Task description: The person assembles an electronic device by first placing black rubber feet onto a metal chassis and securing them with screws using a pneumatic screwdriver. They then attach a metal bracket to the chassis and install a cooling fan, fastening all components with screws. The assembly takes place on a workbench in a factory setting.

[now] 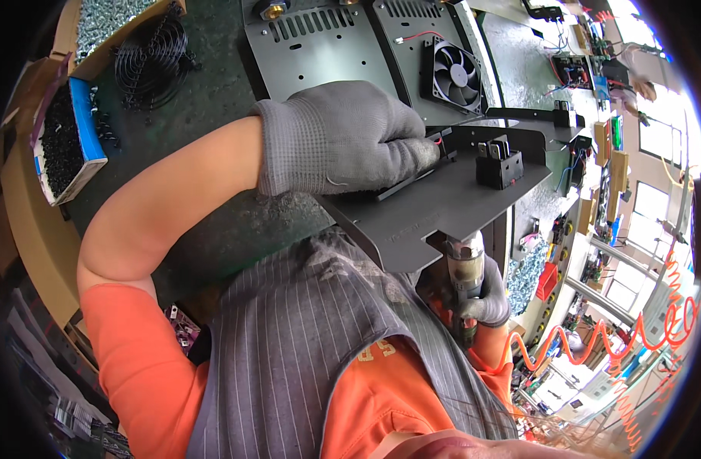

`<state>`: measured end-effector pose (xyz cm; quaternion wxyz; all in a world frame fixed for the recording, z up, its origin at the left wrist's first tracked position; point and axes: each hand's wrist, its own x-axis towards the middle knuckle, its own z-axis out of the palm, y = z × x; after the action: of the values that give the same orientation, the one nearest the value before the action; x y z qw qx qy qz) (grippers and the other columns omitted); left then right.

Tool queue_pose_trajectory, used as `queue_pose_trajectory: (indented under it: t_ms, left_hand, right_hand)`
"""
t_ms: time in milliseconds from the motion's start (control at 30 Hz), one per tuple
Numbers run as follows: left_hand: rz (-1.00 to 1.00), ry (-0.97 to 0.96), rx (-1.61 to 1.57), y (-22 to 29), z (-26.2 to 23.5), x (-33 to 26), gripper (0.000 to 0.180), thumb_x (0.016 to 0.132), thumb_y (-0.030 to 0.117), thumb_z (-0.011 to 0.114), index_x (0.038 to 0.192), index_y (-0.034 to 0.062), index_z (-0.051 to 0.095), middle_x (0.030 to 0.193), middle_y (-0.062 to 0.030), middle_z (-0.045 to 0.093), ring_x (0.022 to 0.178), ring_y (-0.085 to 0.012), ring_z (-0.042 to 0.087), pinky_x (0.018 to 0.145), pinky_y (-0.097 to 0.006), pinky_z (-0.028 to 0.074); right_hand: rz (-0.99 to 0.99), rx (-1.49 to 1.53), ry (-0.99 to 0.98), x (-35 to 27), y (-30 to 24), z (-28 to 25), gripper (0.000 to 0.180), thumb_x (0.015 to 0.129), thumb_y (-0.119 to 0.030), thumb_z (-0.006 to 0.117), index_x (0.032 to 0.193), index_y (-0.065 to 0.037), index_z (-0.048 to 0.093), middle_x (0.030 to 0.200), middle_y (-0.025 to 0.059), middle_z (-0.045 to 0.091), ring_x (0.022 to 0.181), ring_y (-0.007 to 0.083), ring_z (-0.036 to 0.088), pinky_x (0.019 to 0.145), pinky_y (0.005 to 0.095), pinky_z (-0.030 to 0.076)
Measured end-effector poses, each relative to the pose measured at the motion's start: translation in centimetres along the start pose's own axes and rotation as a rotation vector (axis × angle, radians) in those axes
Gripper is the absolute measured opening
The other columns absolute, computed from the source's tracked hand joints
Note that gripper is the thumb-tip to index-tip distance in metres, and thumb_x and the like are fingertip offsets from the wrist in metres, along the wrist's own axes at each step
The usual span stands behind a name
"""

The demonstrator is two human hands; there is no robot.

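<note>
At frame centre, gloved hands work a grey panel (442, 203).
Left hand (339, 138) fingers press together on it; right hand (488, 294) fingers wrap a driver (465, 268) beneath.

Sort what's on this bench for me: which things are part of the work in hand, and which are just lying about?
In hand:
- left hand, gloved, pressing on the dark metal panel
- right hand gripping the power screwdriver under that panel
- black switch block on the panel

Lying about:
- fan panel
- wire fan guard
- box of black screws
</note>
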<state>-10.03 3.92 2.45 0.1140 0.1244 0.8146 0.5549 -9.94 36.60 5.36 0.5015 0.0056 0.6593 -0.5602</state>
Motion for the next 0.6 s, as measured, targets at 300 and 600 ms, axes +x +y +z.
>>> queue_pose_trajectory:
  t_ms: [300, 600]
  left_hand:
    - [0.025, -0.074, 0.002, -0.3, -0.1, 0.7, 0.036, 0.09, 0.03, 0.047, 0.091, -0.0022, 0.062, 0.08, -0.0188, 0.061, 0.075, -0.0299, 0.057, 0.073, -0.037, 0.046]
    - [-0.175, -0.075, -0.25, 0.4, 0.5, -0.3, 0.035, 0.087, 0.031, 0.061, 0.105, 0.0007, 0.064, 0.079, -0.0061, 0.062, 0.078, -0.0122, 0.061, 0.072, -0.03, 0.05]
  right_hand:
    - [0.027, 0.011, -0.027, 0.2, -0.4, -0.1, 0.089, 0.051, -0.024, 0.089, 0.123, 0.001, 0.042, 0.082, 0.0019, 0.056, 0.068, 0.0104, 0.055, 0.062, 0.0246, 0.046]
    - [-0.113, -0.107, -0.044, 0.7, 1.2, -1.1, 0.086, 0.051, -0.032, 0.088, 0.121, 0.001, 0.049, 0.088, -0.0012, 0.054, 0.074, 0.0071, 0.05, 0.067, 0.022, 0.042]
